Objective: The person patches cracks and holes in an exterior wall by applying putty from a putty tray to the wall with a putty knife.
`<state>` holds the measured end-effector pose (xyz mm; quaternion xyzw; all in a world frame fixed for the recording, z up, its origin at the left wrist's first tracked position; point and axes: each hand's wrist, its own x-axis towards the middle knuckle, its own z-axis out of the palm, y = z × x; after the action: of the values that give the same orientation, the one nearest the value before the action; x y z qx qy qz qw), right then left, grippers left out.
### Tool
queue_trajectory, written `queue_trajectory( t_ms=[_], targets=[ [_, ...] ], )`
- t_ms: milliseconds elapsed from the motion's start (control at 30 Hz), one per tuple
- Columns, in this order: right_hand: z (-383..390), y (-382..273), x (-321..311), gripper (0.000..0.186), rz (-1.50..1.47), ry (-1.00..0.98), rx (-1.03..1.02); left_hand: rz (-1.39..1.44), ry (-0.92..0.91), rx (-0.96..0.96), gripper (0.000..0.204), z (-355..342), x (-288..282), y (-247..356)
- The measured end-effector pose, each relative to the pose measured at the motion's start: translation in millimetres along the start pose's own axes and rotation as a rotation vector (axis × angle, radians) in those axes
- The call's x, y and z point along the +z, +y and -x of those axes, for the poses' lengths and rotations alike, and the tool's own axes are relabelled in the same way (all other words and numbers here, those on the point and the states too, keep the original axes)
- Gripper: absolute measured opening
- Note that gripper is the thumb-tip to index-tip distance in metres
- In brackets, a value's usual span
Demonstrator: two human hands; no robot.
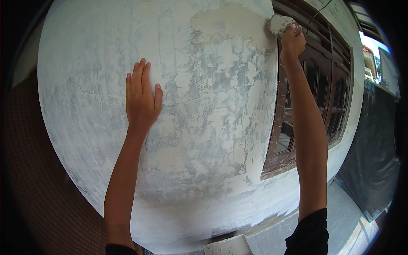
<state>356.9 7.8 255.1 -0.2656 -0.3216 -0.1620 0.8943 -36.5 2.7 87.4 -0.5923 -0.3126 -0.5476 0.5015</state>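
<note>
A pale wall fills the middle, patchy with white and grey, with cracks and flaking spots. My left hand lies flat against it, fingers stretched upward and thumb apart, holding nothing. High at the right, my right hand is closed round an off-white, putty-covered object, held by the wall's edge at the window frame. Its exact kind is hidden by the putty and my fingers. Left of it, a smooth beige patch of putty with a ragged lower edge spreads over the wall.
A brown wooden window with glass panes and pale smears on its frame is set in the wall behind my right arm. Black sheeting hangs at far right. Below are a grey tiled ledge and a pale block-like thing.
</note>
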Motion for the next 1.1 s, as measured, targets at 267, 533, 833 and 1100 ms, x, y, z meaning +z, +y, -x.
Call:
queue_trajectory(
  t_ms=[267, 533, 833, 1100],
  targets=[
    [85.7, -37.0, 45.6, 0.043, -0.016, -0.532, -0.422, -0.034, -0.004, 0.019, 0.059, 2.9, -4.3, -8.6],
    [-24.7, 51.7, -39.5, 0.040, -0.008, -0.058, 0.085, -0.007, 0.000, 0.007, 0.060, 1.4, 0.8, 0.7],
    [97.0, -54.4, 37.5, 0.042, -0.001, -0.587, -0.550, -0.014, -0.032, -0.005, 0.061, 5.1, -1.0, -4.5],
    [4.3, 37.6, -32.8, 0.036, 0.228, -0.054, -0.163, -0.042, -0.008, 0.000, 0.059, 7.2, 0.0, 3.6]
  ],
)
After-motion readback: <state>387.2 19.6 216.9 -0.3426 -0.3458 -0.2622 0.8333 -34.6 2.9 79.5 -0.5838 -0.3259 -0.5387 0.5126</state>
